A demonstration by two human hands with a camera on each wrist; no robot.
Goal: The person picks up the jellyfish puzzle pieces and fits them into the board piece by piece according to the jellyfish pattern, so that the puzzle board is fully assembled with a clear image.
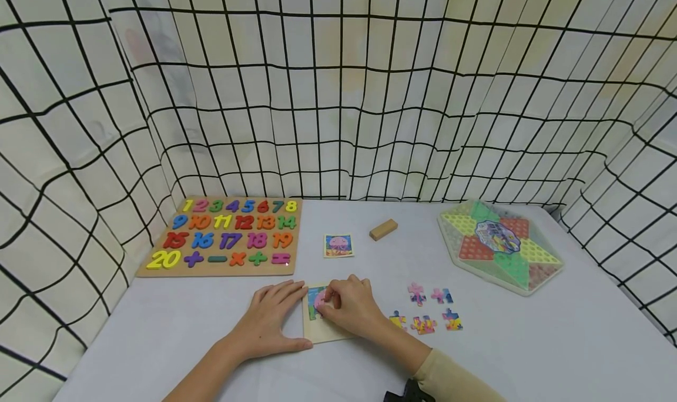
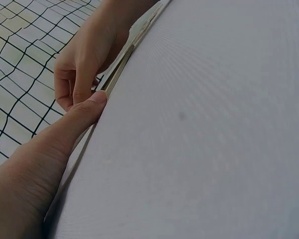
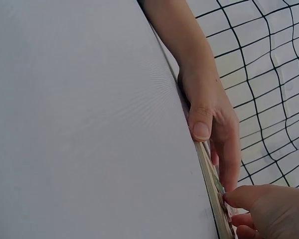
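A small wooden puzzle board (image 1: 320,333) lies on the white table, with green, blue and pink jigsaw pieces in its upper left. My left hand (image 1: 268,321) lies along its left side, fingers straight and thumb at the lower left corner; in the left wrist view that thumb (image 2: 96,97) touches the board's edge. Above the board my right hand (image 1: 355,305) pinches a pink puzzle piece (image 1: 319,298) between thumb and fingers, partly covering it. The right side of the board is hidden under this hand. Several loose puzzle pieces (image 1: 424,324) lie to its right.
Behind the board are a small octopus picture card (image 1: 338,245) and a wooden block (image 1: 383,230). A number board (image 1: 222,237) lies at the left, a hexagonal Chinese checkers board (image 1: 499,246) at the right. Black-grid netting (image 1: 338,96) surrounds the table.
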